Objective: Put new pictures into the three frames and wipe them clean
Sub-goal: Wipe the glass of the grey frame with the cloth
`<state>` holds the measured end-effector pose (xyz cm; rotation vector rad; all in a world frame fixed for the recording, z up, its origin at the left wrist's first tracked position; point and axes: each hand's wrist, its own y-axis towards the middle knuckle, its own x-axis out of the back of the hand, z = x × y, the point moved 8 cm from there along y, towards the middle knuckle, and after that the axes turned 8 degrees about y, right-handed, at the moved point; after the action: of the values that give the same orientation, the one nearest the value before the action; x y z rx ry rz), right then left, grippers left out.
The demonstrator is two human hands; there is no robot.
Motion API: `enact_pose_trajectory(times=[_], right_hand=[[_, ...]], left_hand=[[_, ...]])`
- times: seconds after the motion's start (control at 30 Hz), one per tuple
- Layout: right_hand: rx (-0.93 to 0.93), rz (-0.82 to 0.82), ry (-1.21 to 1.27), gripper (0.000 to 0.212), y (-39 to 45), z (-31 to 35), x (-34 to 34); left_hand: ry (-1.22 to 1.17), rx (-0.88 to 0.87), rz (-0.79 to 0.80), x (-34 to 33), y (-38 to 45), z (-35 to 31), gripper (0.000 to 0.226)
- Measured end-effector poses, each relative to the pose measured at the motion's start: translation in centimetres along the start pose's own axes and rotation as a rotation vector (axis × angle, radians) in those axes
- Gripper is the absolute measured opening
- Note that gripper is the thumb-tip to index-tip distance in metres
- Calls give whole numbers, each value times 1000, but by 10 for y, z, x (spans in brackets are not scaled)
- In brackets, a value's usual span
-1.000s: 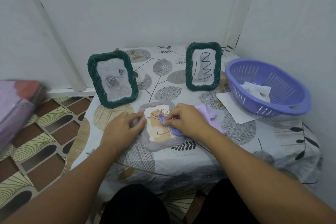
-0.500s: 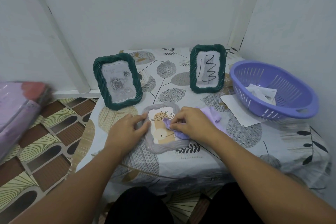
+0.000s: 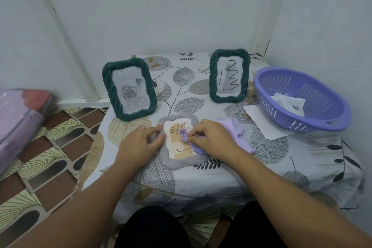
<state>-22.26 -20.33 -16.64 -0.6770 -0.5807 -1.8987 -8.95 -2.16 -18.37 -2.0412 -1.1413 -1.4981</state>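
A grey rope-edged frame (image 3: pixel 182 162) lies flat on the table in front of me, with a beige flower picture under its glass. My right hand (image 3: pixel 211 137) pinches a purple cloth (image 3: pixel 234 131) and presses its bunched end onto the glass. My left hand (image 3: pixel 141 141) rests on the frame's left edge, fingers lightly bent against it. Two dark green frames stand upright behind: the left one (image 3: pixel 129 88) shows a rose picture, the right one (image 3: pixel 229 75) shows black pen strokes.
A purple plastic basket (image 3: pixel 300 97) with papers inside sits at the table's right side, a loose white sheet (image 3: pixel 259 120) partly under it. Walls close in behind and to the right. A pink wrapped bundle (image 3: pixel 18 120) lies at the left above the patterned floor.
My right hand has worked the cloth slightly over the glass, staying near the flower. The left hand has kept its place on the frame's edge. The camera has shifted a little.
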Motion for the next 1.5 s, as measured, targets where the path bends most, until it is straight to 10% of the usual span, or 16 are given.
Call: enact_pose_trajectory(times=[0.4, 0.57, 1.2, 1.5], right_hand=[[43, 92, -24, 12, -2, 10, -4], [-117, -158, 313, 8, -3, -14, 28], [-5, 78, -515, 27, -5, 28, 3], [-50, 136, -421, 26, -4, 26, 3]], left_hand=[[0, 2, 0, 0, 0, 0, 43], [-6, 1, -4, 0, 0, -1, 43], [-14, -10, -4, 1, -1, -2, 43], [-14, -7, -1, 0, 0, 0, 43]])
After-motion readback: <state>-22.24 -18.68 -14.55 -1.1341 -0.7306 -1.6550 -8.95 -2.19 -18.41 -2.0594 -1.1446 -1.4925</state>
